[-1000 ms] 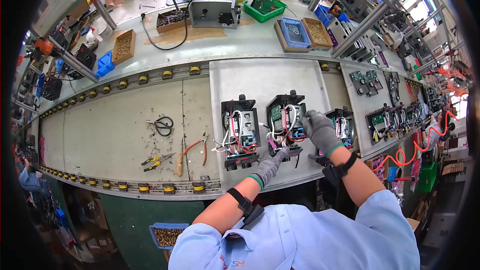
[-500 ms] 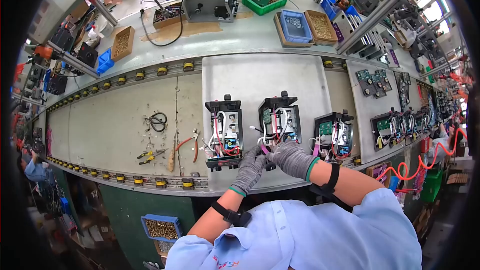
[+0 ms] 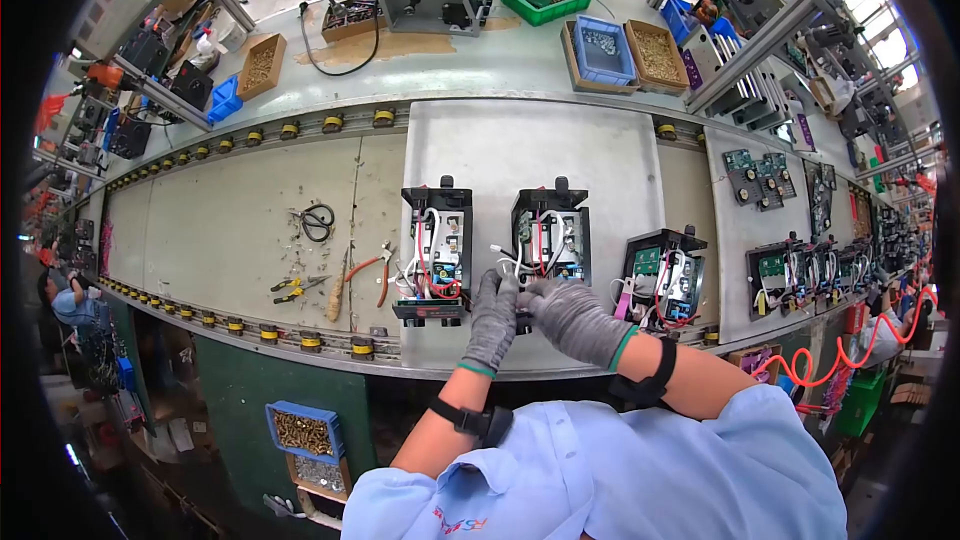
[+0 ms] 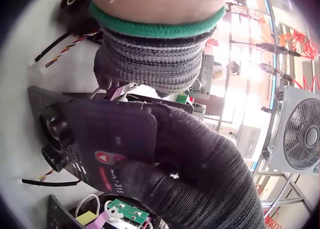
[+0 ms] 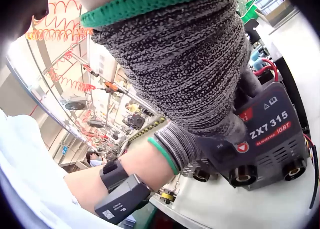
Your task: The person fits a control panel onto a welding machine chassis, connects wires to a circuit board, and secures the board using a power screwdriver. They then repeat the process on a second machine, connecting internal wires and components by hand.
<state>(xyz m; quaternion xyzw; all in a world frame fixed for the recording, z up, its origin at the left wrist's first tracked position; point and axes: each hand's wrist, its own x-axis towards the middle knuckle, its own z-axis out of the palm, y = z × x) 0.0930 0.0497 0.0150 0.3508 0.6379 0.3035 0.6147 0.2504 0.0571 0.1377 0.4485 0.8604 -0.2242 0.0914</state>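
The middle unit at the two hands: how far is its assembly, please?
Wires already run inside the unit. The right hand grips its printed front panel; the left hand is beside it. Closing the top probably remains: the inside is exposed.

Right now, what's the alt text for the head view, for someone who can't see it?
A person's gray-gloved left hand and right hand meet at the near end of an open, wired unit. Similar units stand on its left and right; farther left lie scissors, yellow-handled pliers and red-handled pliers.
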